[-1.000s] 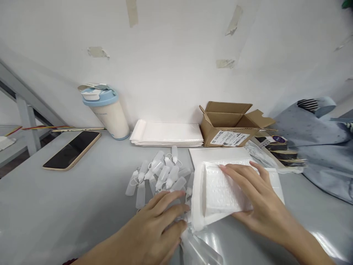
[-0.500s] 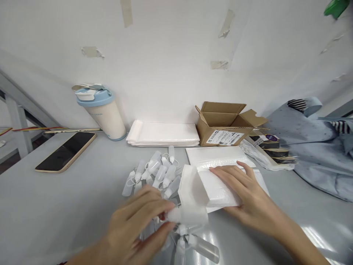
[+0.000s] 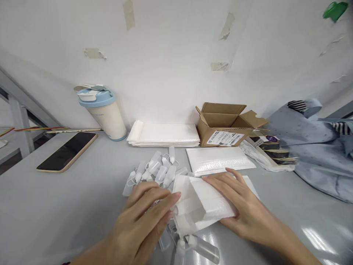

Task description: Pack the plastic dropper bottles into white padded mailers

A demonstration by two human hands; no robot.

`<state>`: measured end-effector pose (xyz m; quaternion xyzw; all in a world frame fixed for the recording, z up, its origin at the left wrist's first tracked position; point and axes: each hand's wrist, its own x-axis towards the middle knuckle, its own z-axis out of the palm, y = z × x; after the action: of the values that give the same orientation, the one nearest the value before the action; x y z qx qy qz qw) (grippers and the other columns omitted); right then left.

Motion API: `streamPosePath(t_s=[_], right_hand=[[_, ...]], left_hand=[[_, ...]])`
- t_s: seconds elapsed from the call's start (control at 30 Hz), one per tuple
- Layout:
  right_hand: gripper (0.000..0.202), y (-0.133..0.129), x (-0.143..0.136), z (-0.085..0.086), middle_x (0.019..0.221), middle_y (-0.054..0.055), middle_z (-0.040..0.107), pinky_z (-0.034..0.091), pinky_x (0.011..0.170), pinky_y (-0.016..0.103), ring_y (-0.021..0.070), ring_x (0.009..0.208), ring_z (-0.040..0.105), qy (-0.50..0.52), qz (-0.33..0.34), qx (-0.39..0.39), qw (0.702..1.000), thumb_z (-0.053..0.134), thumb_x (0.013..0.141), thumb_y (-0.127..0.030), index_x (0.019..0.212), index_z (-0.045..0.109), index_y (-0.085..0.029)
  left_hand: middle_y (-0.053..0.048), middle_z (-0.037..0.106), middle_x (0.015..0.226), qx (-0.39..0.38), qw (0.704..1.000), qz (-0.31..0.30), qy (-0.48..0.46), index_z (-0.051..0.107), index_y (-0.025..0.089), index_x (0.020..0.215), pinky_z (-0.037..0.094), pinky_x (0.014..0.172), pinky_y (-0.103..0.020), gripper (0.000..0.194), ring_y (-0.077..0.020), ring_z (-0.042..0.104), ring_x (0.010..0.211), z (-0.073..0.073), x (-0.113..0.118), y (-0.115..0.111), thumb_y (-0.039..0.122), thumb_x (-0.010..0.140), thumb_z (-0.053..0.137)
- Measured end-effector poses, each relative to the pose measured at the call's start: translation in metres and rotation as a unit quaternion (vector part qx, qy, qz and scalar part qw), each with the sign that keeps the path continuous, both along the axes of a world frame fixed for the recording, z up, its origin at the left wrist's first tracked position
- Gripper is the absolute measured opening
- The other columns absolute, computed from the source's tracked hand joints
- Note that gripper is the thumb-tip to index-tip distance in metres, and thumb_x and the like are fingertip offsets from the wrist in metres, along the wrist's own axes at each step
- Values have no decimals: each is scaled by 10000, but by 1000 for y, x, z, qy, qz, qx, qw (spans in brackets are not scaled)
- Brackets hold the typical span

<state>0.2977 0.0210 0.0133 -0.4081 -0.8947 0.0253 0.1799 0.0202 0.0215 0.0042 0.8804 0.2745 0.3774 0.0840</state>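
White padded mailer point(image 3: 212, 202) now sits nearer; right fingers point(image 3: 223, 186) grip it; left fingers point(image 3: 165, 206), hold unclear, at its mouth. Likely filling; mouth must gape.

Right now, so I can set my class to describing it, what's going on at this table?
A person's right hand holds a white mailer that gapes toward the left hand, which is at its edge. Small translucent bottles lie heaped about the left hand; whether it grips one is hard to tell. A second mailer lies flat beyond the right hand, and farther back a stack of mailers lies beside an open box.
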Motion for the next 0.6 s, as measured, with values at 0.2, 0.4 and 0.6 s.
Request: streamPosePath(t_s=[0.2,0.4,0.6], right_hand=[[594,2,14,3,1196,80,635,429,966,471,273,1036,621,69,-63,32,995,548,795,-215,1365,383,-244],[490,6,32,10,1139,53,662,547,717,359,277,933,659,197,-176,28,964,617,832,-327,1306,498,-290],[454,9,36,7,1072,52,671,557,667,349,258,859,662,239,-211,15,948,631,838,-383,1269,527,-286]], left_hand=[[-64,625,942,14,996,70,-51,557,181,1115,496,771,-325,305,-205,558,918,5,-2,1,34,848,555],[-63,664,870,-24,994,-80,74,607,154,990,497,801,-307,175,-187,582,860,14,5,-2,70,906,479],[-38,662,900,-26,975,-137,175,615,201,926,474,806,-277,118,-185,586,885,6,10,-15,139,905,517]])
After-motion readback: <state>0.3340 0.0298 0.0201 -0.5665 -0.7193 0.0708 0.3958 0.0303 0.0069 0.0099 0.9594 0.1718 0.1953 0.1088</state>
